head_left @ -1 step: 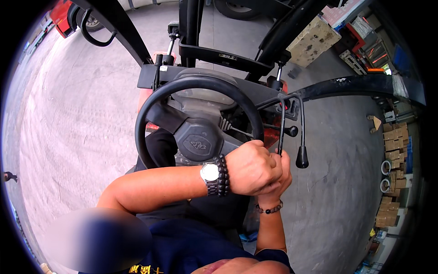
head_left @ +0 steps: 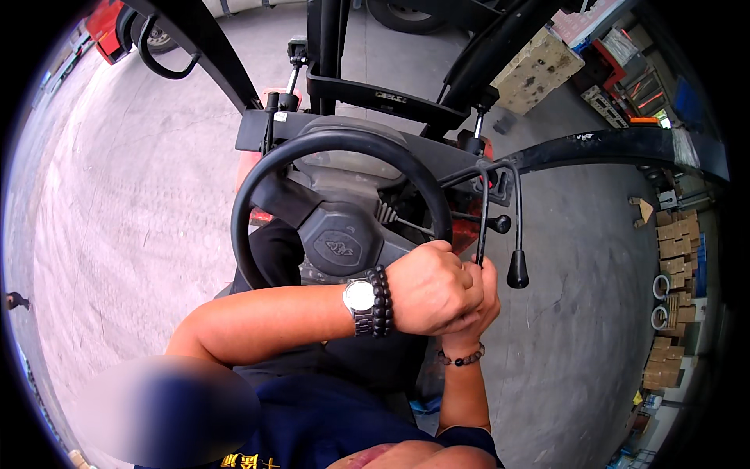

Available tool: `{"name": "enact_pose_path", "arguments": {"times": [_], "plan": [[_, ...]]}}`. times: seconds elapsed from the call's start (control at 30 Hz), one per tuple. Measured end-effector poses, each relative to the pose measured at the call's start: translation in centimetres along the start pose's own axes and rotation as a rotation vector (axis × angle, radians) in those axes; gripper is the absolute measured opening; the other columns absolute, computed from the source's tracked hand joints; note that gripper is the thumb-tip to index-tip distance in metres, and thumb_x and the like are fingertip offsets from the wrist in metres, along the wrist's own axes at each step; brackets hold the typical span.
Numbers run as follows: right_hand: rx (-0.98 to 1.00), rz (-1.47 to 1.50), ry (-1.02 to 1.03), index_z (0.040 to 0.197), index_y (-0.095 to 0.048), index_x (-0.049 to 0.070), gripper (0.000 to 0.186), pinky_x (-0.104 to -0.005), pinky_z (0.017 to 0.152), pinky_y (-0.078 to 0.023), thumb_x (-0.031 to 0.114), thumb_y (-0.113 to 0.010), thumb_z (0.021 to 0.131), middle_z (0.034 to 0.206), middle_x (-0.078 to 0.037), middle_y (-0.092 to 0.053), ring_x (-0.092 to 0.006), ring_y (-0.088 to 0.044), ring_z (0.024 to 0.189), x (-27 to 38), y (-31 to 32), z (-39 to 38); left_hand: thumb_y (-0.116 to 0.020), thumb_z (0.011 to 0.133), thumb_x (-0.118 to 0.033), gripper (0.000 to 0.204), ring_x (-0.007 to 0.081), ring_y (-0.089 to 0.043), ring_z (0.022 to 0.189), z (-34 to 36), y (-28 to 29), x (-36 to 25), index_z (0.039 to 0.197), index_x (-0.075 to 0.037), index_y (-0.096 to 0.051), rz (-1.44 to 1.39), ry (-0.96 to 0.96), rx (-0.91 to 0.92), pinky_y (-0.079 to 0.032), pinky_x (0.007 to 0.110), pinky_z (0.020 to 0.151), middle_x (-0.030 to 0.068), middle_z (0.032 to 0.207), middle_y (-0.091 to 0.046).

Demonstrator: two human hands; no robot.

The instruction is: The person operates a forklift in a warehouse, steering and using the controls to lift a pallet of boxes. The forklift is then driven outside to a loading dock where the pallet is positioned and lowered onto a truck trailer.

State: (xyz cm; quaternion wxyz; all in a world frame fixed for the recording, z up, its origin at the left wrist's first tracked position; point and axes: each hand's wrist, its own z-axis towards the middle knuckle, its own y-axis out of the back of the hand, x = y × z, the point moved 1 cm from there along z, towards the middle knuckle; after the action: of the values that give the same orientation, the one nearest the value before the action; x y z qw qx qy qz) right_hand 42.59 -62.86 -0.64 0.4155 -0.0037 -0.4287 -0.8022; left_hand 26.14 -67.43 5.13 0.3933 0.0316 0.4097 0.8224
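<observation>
I sit at the black steering wheel (head_left: 248, 187) of a forklift. My left hand (head_left: 430, 288), with a watch and beaded bracelet at its wrist, crosses to the wheel's lower right, fingers curled against my right hand. What it grips is hidden. My right hand (head_left: 481, 297) is closed around the lower end of a black control lever (head_left: 484, 227), partly behind the left one. A second lever (head_left: 518, 267) with a black knob hangs just right of them, and a shorter knobbed lever (head_left: 498, 223) sticks out behind.
Around me are the mast (head_left: 324, 55), black frame bars and grey floor (head_left: 125, 203). A red vehicle (head_left: 105, 35) stands upper left, a tyre (head_left: 402, 16) ahead, a pale block (head_left: 535, 66) upper right, cardboard stacks (head_left: 676, 242) along the right. A dark figure (head_left: 17, 301) shows at the far left.
</observation>
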Motion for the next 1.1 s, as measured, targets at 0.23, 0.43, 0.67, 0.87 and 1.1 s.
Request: {"name": "enact_pose_path", "arguments": {"times": [0.23, 0.43, 0.67, 0.87, 1.1], "plan": [[0.012, -0.093, 0.016, 0.098, -0.071, 0.007, 0.014, -0.0502, 0.067, -0.059, 0.018, -0.069, 0.106, 0.125, -0.021, -0.075, -0.0427, -0.073, 0.082, -0.3, -0.6, 0.3, -0.082, 0.095, -0.038, 0.034, 0.0285, -0.066, 0.069, -1.5, -1.2, -0.2, 0.084, -0.012, -0.062, -0.006, 0.008, 0.005, -0.048, 0.043, 0.069, 0.0049, 0.077, -0.066], [0.024, -0.130, -0.013, 0.099, -0.073, 0.007, 0.012, -0.0501, 0.069, -0.061, 0.018, -0.071, 0.105, 0.127, -0.021, -0.075, -0.0427, -0.075, 0.084, -1.1, -1.2, 0.8, -0.083, 0.095, -0.037, 0.034, 0.0268, -0.066, 0.069, -1.9, -1.2, -0.1, 0.084, -0.013, -0.062, -0.052, 0.019, 0.061, -0.048, 0.042, 0.069, 0.0034, 0.076, -0.065], [0.010, -0.145, -0.007, 0.099, -0.073, 0.007, 0.012, -0.0502, 0.069, -0.062, 0.019, -0.072, 0.104, 0.127, -0.021, -0.076, -0.0431, -0.075, 0.086, -1.4, -1.4, 1.6, -0.084, 0.094, -0.037, 0.035, 0.0257, -0.065, 0.068, -1.6, -1.3, 0.2, 0.082, -0.014, -0.062, -0.045, 0.014, 0.067, -0.047, 0.042, 0.068, 0.0019, 0.074, -0.064], [0.016, -0.138, -0.012, 0.099, -0.073, 0.007, 0.011, -0.0508, 0.071, -0.062, 0.017, -0.072, 0.104, 0.127, -0.022, -0.076, -0.0432, -0.075, 0.086, 0.4, 3.2, -4.9, -0.085, 0.094, -0.037, 0.035, 0.0255, -0.064, 0.067, -5.2, -1.5, -7.9, 0.081, -0.014, -0.061, -0.034, 0.027, 0.062, -0.046, 0.041, 0.068, 0.0012, 0.073, -0.064], [0.019, -0.156, -0.008, 0.099, -0.073, 0.006, 0.010, -0.0524, 0.071, -0.061, 0.015, -0.074, 0.103, 0.128, -0.023, -0.075, -0.0444, -0.075, 0.086, 3.8, 12.2, -16.8, -0.087, 0.092, -0.037, 0.036, 0.0238, -0.062, 0.067, -13.1, -2.2, -23.0, 0.080, -0.016, -0.060, -0.081, 0.047, 0.083, -0.045, 0.040, 0.067, -0.0004, 0.071, -0.059]]}}
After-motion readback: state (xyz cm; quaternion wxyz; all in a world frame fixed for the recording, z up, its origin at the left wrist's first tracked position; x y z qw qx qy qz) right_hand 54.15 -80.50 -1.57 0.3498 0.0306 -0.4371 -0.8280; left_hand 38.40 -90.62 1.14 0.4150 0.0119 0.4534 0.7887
